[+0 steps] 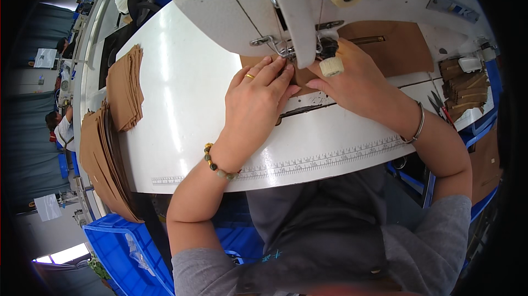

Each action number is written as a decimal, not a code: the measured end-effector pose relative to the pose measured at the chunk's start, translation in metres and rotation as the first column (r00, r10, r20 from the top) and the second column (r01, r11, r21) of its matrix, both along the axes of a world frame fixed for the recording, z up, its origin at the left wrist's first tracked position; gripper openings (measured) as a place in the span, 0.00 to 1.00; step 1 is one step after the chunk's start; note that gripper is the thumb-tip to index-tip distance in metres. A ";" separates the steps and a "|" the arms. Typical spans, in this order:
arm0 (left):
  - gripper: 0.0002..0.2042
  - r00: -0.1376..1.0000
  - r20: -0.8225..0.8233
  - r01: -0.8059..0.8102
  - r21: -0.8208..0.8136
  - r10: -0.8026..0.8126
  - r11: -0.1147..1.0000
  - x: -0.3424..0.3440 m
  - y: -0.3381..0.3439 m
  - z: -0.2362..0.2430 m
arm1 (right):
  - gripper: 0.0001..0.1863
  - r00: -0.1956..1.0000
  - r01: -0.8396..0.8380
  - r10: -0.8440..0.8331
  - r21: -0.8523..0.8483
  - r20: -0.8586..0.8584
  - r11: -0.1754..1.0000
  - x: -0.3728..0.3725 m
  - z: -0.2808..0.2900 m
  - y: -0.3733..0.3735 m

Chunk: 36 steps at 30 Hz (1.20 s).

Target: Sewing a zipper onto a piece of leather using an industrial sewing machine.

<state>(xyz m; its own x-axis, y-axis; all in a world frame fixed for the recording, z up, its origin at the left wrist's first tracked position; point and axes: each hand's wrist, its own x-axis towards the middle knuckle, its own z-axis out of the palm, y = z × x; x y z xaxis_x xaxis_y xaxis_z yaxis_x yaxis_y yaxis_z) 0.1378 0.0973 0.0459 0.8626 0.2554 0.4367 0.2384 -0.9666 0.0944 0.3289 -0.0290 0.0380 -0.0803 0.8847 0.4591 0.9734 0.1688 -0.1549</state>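
Note:
A brown fabric piece (407, 48) with a zipper strip (367, 40) set in it lies under the head of a white sewing machine (242, 18). My left hand (256, 95) rests on the fabric left of the needle area, its fingers stretched flat and close to the presser foot (287, 51). On the other side, my right hand (357, 79) has its thumb and fingers at the fabric's edge, closed on it. A cream knob (331, 67) on the machine hides part of those fingers. The needle tip cannot be made out.
Stacks of brown fabric pieces (124, 90) lie at the table's left edge. Scissors (440, 106) and a pile of zippered brown pieces (466, 90) sit at the right. A ruler strip (297, 165) runs along the near edge. A blue crate (129, 252) stands below left.

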 end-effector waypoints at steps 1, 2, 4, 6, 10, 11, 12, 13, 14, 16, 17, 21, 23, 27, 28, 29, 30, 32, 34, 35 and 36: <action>0.14 1.000 -0.004 0.001 0.003 -0.001 1.000 0.000 0.000 0.000 | 0.19 1.000 0.004 -0.004 -0.002 0.012 1.000 0.000 0.000 0.000; 0.14 1.000 -0.007 0.000 0.006 0.000 1.000 0.000 0.000 0.000 | 0.19 1.000 0.000 0.000 -0.004 0.006 1.000 0.001 -0.001 0.000; 0.14 1.000 -0.006 -0.002 0.011 0.003 1.000 0.000 0.000 0.000 | 0.19 1.000 -0.006 0.006 -0.004 0.013 1.000 0.002 -0.001 -0.001; 0.14 1.000 -0.004 -0.006 0.016 0.006 1.000 0.000 0.000 0.001 | 0.19 1.000 -0.007 0.007 0.002 0.017 1.000 0.002 -0.002 0.000; 0.14 0.999 -0.023 -0.025 0.013 0.025 1.000 0.000 0.001 0.001 | 0.20 1.000 0.000 0.000 -0.026 0.003 1.000 0.003 -0.001 0.000; 0.14 0.999 -0.031 -0.030 0.025 0.031 0.999 0.000 0.001 0.002 | 0.20 1.000 -0.006 0.006 -0.017 0.008 1.000 0.003 -0.001 0.000; 0.14 0.999 -0.029 -0.032 0.025 0.032 0.999 0.000 0.001 0.002 | 0.19 1.000 -0.007 0.007 -0.014 0.007 1.000 0.002 0.000 0.000; 0.14 0.999 -0.031 -0.037 0.029 0.038 0.999 -0.001 0.001 0.002 | 0.19 1.000 -0.010 0.011 -0.010 0.008 1.000 0.002 0.002 -0.001; 0.14 0.998 -0.034 -0.042 0.032 0.043 0.999 -0.001 0.001 0.002 | 0.19 1.000 -0.013 0.013 -0.010 0.012 1.000 0.001 0.004 -0.001; 0.15 0.996 -0.045 -0.070 0.052 0.072 0.996 -0.003 0.002 0.002 | 0.18 0.998 -0.038 0.043 -0.094 0.045 0.995 -0.002 0.010 -0.004; 0.17 0.993 -0.059 -0.095 0.072 0.099 0.993 -0.004 0.003 0.002 | 0.18 0.997 -0.058 0.062 -0.080 0.050 0.995 -0.007 0.013 -0.007; 0.19 0.983 -0.094 -0.149 0.088 0.157 0.985 -0.010 0.005 0.001 | 0.18 0.992 -0.105 0.116 -0.190 0.050 0.976 -0.016 0.025 -0.019; 0.20 0.991 -0.088 -0.098 0.040 0.101 0.994 -0.015 0.003 -0.001 | 0.18 0.985 -0.161 0.136 -0.307 -0.102 0.938 -0.012 0.027 -0.022; 0.23 0.996 -0.084 -0.017 -0.077 0.011 0.997 -0.024 -0.005 -0.006 | 0.21 0.997 -0.072 0.070 -0.088 -0.026 0.993 -0.007 0.016 -0.016; 0.23 0.996 -0.085 -0.023 -0.081 0.016 0.996 -0.025 -0.006 -0.007 | 0.24 0.997 -0.072 0.071 -0.050 -0.016 0.996 -0.010 0.011 -0.017; 0.24 0.998 -0.067 -0.015 -0.113 0.008 0.993 -0.025 -0.007 -0.007 | 0.26 0.997 -0.074 0.074 -0.037 0.000 0.997 -0.011 0.007 -0.018; 0.25 0.999 -0.050 -0.006 -0.146 -0.002 0.989 -0.025 -0.009 -0.008 | 0.26 0.997 -0.074 0.074 -0.018 -0.012 0.997 -0.012 0.005 -0.019; 0.26 0.999 -0.047 -0.013 -0.157 0.006 0.988 -0.023 -0.015 -0.009 | 0.30 0.996 -0.074 0.071 -0.048 -0.061 0.996 -0.010 0.002 -0.021; 0.26 0.999 -0.038 -0.012 -0.164 0.006 0.986 -0.020 -0.019 -0.009 | 0.30 0.995 -0.082 0.079 -0.053 -0.058 0.995 -0.008 0.002 -0.022; 0.26 0.999 -0.044 -0.011 -0.153 0.004 0.988 -0.019 -0.020 -0.009 | 0.30 0.994 -0.094 0.091 -0.057 -0.053 0.994 -0.007 0.002 -0.022; 0.27 0.998 -0.060 -0.011 -0.145 0.002 0.989 -0.018 -0.022 -0.008 | 0.30 0.995 -0.089 0.086 -0.059 -0.055 0.994 -0.006 0.002 -0.022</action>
